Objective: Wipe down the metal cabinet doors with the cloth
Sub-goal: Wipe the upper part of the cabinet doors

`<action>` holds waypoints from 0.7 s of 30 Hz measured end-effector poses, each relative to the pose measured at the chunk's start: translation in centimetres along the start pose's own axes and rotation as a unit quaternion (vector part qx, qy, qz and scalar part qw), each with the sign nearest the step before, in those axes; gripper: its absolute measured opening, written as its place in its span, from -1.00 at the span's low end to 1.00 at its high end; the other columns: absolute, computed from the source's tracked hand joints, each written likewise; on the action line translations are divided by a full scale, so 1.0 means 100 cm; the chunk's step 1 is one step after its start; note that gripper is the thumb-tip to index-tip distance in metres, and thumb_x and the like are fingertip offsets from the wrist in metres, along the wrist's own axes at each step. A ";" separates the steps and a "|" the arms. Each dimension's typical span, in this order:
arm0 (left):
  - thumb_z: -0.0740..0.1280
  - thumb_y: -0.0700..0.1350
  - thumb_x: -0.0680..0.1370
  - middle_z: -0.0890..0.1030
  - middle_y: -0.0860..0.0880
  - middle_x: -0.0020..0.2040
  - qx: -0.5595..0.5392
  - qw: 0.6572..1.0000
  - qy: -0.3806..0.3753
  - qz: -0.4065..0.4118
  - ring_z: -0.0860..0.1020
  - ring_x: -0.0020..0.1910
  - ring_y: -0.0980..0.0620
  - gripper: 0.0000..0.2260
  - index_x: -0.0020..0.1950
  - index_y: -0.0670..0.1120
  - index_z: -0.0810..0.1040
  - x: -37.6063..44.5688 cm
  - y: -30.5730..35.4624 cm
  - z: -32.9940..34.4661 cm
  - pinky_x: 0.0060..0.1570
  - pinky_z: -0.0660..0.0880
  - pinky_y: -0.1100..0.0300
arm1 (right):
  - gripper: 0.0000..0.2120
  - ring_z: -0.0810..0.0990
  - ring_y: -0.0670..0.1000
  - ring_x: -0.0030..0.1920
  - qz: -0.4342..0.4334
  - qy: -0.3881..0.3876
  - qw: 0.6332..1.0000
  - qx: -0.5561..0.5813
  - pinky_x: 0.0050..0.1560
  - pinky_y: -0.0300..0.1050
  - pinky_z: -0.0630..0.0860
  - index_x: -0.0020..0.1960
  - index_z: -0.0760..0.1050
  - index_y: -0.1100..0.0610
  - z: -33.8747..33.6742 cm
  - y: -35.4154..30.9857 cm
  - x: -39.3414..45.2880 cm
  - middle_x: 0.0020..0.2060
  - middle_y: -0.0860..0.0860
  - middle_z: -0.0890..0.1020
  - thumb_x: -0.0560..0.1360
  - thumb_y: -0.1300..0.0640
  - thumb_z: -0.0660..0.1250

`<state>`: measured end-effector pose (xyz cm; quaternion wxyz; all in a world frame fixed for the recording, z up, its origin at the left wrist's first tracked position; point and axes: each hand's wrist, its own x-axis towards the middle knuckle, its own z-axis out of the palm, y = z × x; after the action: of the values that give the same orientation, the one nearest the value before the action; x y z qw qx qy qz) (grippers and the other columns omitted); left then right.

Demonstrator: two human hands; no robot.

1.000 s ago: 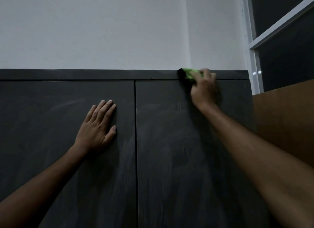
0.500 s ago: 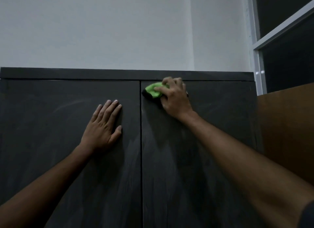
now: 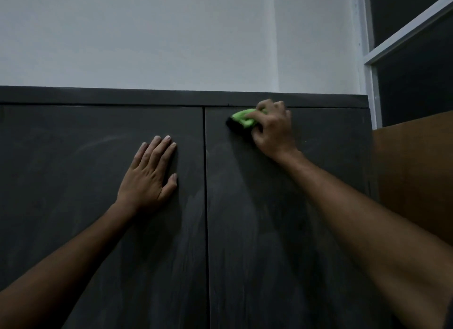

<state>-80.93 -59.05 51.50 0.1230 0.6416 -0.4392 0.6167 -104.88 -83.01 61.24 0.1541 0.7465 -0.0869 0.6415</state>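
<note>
Hands on cabinet doors, wall above, window frame right

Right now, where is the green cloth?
The green cloth is in the right hand, pressed on the right cabinet door near its top edge.

Pale wall, white-framed dark window, brown board at right

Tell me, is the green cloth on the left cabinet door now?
No, the right hand presses the green cloth on the right door, past the seam.
</note>
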 end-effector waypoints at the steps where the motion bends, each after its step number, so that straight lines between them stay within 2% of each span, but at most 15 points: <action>1: 0.03 0.19 0.65 0.13 -0.19 0.70 -0.001 1.000 -0.001 -0.002 0.04 0.70 -0.14 -0.30 0.69 -0.19 0.14 0.000 0.001 -0.001 0.67 -0.02 -0.13 | -0.64 0.45 0.23 0.17 0.066 0.031 0.997 0.003 0.12 0.08 0.40 0.20 0.66 -0.01 -0.002 0.006 0.007 0.15 0.08 0.55 0.46 0.22 0.32; 3: 0.03 0.19 0.66 0.13 -0.19 0.70 -0.002 1.000 -0.002 -0.004 0.04 0.70 -0.14 -0.30 0.70 -0.19 0.13 0.000 0.002 -0.002 0.67 -0.01 -0.14 | -0.60 0.44 0.22 0.21 0.160 0.075 0.984 0.019 0.22 0.15 0.43 0.25 0.63 -0.02 -0.002 0.001 0.024 0.20 0.08 0.52 0.49 0.25 0.27; 4: 0.03 0.19 0.66 0.12 -0.19 0.70 -0.001 1.000 -0.002 -0.002 0.04 0.70 -0.14 -0.30 0.70 -0.19 0.13 0.000 0.001 -0.002 0.67 -0.01 -0.14 | -0.56 0.43 0.22 0.24 0.165 0.073 0.983 0.023 0.26 0.16 0.42 0.29 0.62 -0.04 -0.001 -0.008 0.028 0.24 0.07 0.51 0.49 0.27 0.26; 6: 0.02 0.20 0.66 0.12 -0.18 0.70 0.003 1.000 0.001 0.003 0.04 0.70 -0.14 -0.30 0.70 -0.19 0.12 -0.001 -0.001 0.000 0.67 -0.01 -0.14 | -0.51 0.41 0.22 0.30 0.087 0.029 0.995 0.027 0.31 0.11 0.36 0.33 0.61 -0.04 0.003 -0.022 0.022 0.31 0.08 0.50 0.47 0.29 0.27; 8: 0.02 0.20 0.66 0.11 -0.18 0.71 0.003 1.000 0.002 0.003 0.03 0.71 -0.13 -0.30 0.70 -0.18 0.11 -0.001 -0.002 0.001 0.67 -0.02 -0.13 | -0.56 0.43 0.23 0.31 -0.024 -0.023 0.999 0.028 0.28 0.10 0.34 0.29 0.64 0.01 0.001 -0.017 0.002 0.31 0.09 0.53 0.47 0.27 0.31; 10: 0.01 0.21 0.67 0.09 -0.18 0.71 0.002 1.000 0.002 0.003 0.01 0.71 -0.12 -0.30 0.71 -0.17 0.08 -0.002 -0.003 0.003 0.67 -0.03 -0.13 | -0.61 0.47 0.25 0.28 -0.065 -0.037 0.997 -0.002 0.21 0.09 0.35 0.23 0.68 0.03 -0.008 0.005 -0.012 0.26 0.11 0.58 0.46 0.27 0.33; 11: 0.01 0.21 0.67 0.09 -0.17 0.71 0.003 1.000 0.003 0.003 0.01 0.71 -0.12 -0.30 0.71 -0.16 0.08 -0.002 -0.003 0.004 0.67 -0.03 -0.13 | -0.59 0.48 0.26 0.26 -0.034 -0.025 0.999 -0.017 0.20 0.08 0.37 0.23 0.67 0.02 -0.013 0.018 -0.010 0.25 0.11 0.58 0.45 0.29 0.33; 14: 0.02 0.20 0.67 0.11 -0.18 0.71 0.005 1.000 0.014 0.004 0.02 0.71 -0.12 -0.31 0.71 -0.17 0.10 -0.002 -0.003 0.006 0.67 -0.03 -0.12 | -0.53 0.44 0.23 0.26 0.130 0.035 0.991 -0.019 0.28 0.13 0.41 0.30 0.62 0.01 -0.020 0.039 0.013 0.26 0.09 0.53 0.47 0.34 0.25; 15: 0.03 0.20 0.67 0.12 -0.17 0.71 0.005 1.000 0.015 0.004 0.02 0.71 -0.12 -0.31 0.71 -0.17 0.10 -0.002 -0.003 0.006 0.67 -0.02 -0.12 | -0.52 0.42 0.23 0.28 0.146 0.041 0.988 -0.011 0.31 0.14 0.40 0.33 0.60 0.01 -0.020 0.035 0.019 0.28 0.09 0.52 0.48 0.33 0.25; 16: 0.03 0.20 0.67 0.12 -0.17 0.71 0.005 1.000 0.015 0.004 0.02 0.71 -0.12 -0.31 0.71 -0.17 0.10 -0.001 -0.003 0.006 0.67 -0.02 -0.12 | -0.51 0.41 0.23 0.31 0.133 0.033 0.991 -0.006 0.34 0.13 0.38 0.35 0.58 0.00 -0.018 0.026 0.022 0.32 0.10 0.50 0.48 0.30 0.26; 18: 0.03 0.20 0.67 0.12 -0.16 0.71 0.005 1.000 0.011 0.003 0.02 0.71 -0.11 -0.31 0.71 -0.16 0.10 -0.002 -0.004 0.005 0.67 -0.01 -0.13 | -0.51 0.38 0.24 0.37 0.044 -0.014 0.999 0.002 0.37 0.12 0.31 0.37 0.58 0.01 -0.013 0.012 0.011 0.39 0.11 0.48 0.47 0.26 0.30; 21: 0.03 0.20 0.67 0.11 -0.16 0.71 0.004 1.000 0.006 0.003 0.00 0.71 -0.10 -0.31 0.71 -0.16 0.09 -0.002 -0.003 0.004 0.67 -0.01 -0.13 | -0.56 0.42 0.26 0.36 -0.056 -0.057 0.997 -0.011 0.32 0.15 0.33 0.34 0.62 0.04 -0.013 0.028 -0.021 0.37 0.14 0.52 0.48 0.26 0.34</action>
<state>-80.39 -59.06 51.35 0.1212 0.6375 -0.4378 0.6223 -107.38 -85.30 59.71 0.1924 0.7835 -0.0608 0.5877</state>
